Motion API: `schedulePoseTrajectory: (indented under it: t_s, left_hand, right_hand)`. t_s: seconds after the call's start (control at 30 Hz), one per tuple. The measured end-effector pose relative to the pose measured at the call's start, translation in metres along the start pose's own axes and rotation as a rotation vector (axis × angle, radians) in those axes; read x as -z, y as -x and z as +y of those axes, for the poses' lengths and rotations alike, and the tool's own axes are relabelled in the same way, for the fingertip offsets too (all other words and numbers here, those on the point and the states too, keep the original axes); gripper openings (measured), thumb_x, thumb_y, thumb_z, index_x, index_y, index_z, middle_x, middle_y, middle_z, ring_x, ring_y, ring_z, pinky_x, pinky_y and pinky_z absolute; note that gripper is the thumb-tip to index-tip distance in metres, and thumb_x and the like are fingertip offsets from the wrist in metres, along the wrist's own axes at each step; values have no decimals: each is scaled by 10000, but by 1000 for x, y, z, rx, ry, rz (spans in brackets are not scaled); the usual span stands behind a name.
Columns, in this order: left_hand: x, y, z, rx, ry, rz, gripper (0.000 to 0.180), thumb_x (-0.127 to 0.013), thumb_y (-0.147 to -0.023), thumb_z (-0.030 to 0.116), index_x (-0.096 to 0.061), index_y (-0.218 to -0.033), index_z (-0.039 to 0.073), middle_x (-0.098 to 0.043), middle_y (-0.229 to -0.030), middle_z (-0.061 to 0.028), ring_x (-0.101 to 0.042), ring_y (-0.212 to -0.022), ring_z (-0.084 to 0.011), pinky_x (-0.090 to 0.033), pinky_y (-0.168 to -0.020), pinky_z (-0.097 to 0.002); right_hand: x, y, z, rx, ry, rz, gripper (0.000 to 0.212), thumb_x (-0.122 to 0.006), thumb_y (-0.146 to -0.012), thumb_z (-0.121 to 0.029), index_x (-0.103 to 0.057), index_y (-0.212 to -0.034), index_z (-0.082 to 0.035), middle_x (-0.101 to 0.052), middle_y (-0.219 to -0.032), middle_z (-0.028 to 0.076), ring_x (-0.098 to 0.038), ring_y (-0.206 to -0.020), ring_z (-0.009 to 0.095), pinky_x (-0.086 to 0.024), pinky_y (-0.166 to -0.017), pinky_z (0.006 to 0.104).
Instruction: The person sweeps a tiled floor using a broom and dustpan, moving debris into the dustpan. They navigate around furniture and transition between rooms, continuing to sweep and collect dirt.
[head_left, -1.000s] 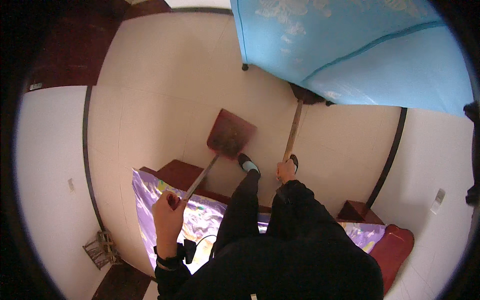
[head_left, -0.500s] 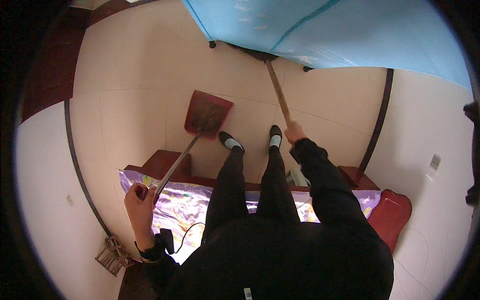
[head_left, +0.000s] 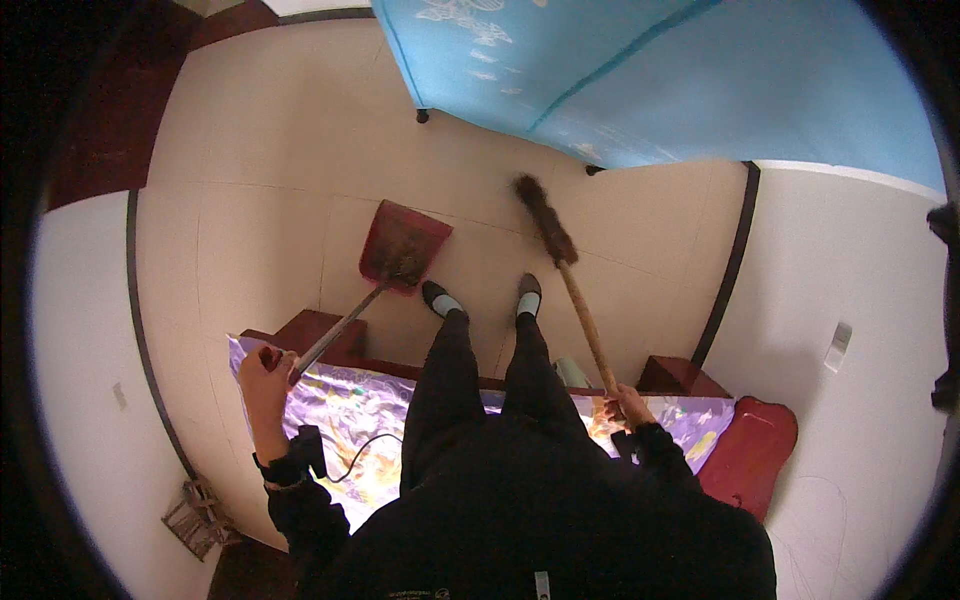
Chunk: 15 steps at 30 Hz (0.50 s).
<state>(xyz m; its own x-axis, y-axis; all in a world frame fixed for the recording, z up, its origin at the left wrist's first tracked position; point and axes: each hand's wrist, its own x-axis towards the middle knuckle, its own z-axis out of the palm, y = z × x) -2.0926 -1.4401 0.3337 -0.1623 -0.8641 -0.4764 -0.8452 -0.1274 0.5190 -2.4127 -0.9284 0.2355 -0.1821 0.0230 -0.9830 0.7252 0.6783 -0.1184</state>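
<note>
My left hand (head_left: 265, 390) is closed around the top of the handle of a long-handled red dustpan (head_left: 405, 240). The pan lies on the tiled floor ahead of my left foot, with dark debris in it. My right hand (head_left: 627, 407) grips the wooden stick of a broom (head_left: 583, 315). The broom's dark brush head (head_left: 545, 218) is over the floor to the right of the dustpan, apart from it and just in front of the blue cloth cover. Whether the bristles touch the tiles I cannot tell.
A blue cloth-covered piece of furniture (head_left: 640, 90) on dark feet stands ahead. Behind my legs is a bed or bench with a purple flowered cover (head_left: 345, 400). White walls flank both sides. A red board (head_left: 750, 455) sits at right, a small wooden chair (head_left: 195, 520) at lower left.
My right hand has drawn back toward my body, pulling the broom head out from beneath the blue cover into view. The dustpan stays on the floor, and the view has shifted slightly.
</note>
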Motion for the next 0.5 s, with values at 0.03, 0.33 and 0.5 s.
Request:
schedulePoseTrajectory:
  t_s: [0.03, 0.33, 0.5]
  left_hand:
    - [7, 2, -5, -14, -6, 27, 208, -680, -721, 82, -510, -718, -39, -497, -622, -57, -445, -554, -129, -364, -487, -287]
    - [76, 0, -61, 240, 355, 152, 184, -630, -763, 67, -484, -680, -7, -443, -579, -15, -393, -455, -96, -328, -423, -250]
    - [115, 17, -81, 353, 584, 309, 137, -612, -799, 70, -505, -746, 3, -434, -574, -4, -372, -428, -72, -298, -400, -216]
  right_hand:
    - [3, 5, 5, -12, -119, -22, 84, -573, -757, -77, -531, -791, -11, -506, -587, 55, -516, -472, 157, -425, -401, 270]
    - [16, -105, -27, -274, -1180, -372, 238, -478, -852, -132, -431, -622, -93, -420, -545, 18, -410, -473, 81, -386, -434, 210]
    - [-83, -153, -88, 630, 164, -459, 112, -534, -850, -148, -500, -773, -73, -475, -656, 66, -475, -574, 167, -395, -517, 320]
